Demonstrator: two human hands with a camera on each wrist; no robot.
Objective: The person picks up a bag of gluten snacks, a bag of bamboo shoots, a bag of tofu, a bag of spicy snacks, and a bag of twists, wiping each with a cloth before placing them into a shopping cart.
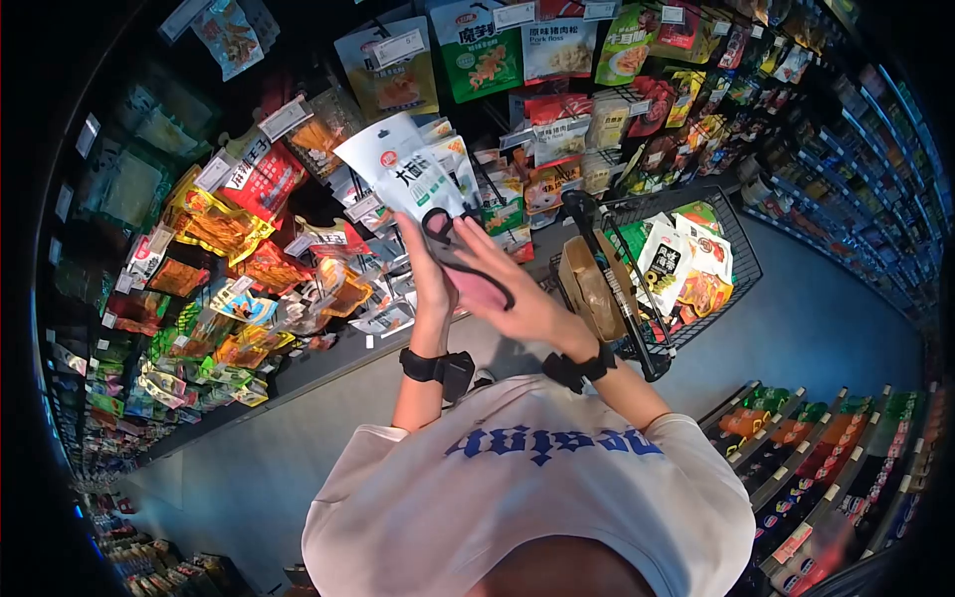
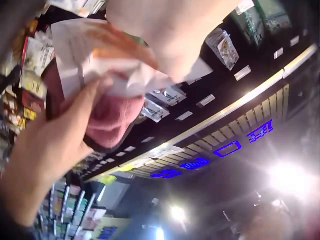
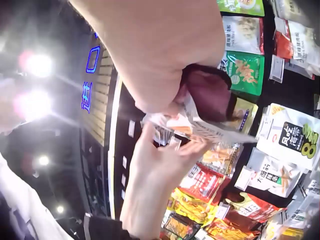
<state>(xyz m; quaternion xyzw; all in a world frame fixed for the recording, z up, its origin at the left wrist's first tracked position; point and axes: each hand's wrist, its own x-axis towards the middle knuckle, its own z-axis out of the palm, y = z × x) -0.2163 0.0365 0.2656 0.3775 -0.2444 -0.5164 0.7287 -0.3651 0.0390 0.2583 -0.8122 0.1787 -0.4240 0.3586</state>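
Between both hands is a white snack bag (image 1: pixel 383 164) with red and green print, its hang-hole end tilted up toward the shelf. My left hand (image 1: pixel 430 274) grips its lower left side, and the right wrist view shows those fingers (image 3: pixel 192 149) at the bag's edge. My right hand (image 1: pixel 517 298) holds the other side; in the left wrist view its thumb lies against the bag. A soft pink, cloth-like piece with black edging (image 2: pixel 114 117) is bunched between the palms under the bag. I cannot tell what it is.
A rack of hanging snack packets (image 1: pixel 264 179) with price tags faces me. On the right stands a black wire shopping cart (image 1: pixel 741 234) holding several bags, with a brown paper bag (image 1: pixel 587 279) near its handle. Sloped drink shelves (image 1: pixel 806 438) are at lower right.
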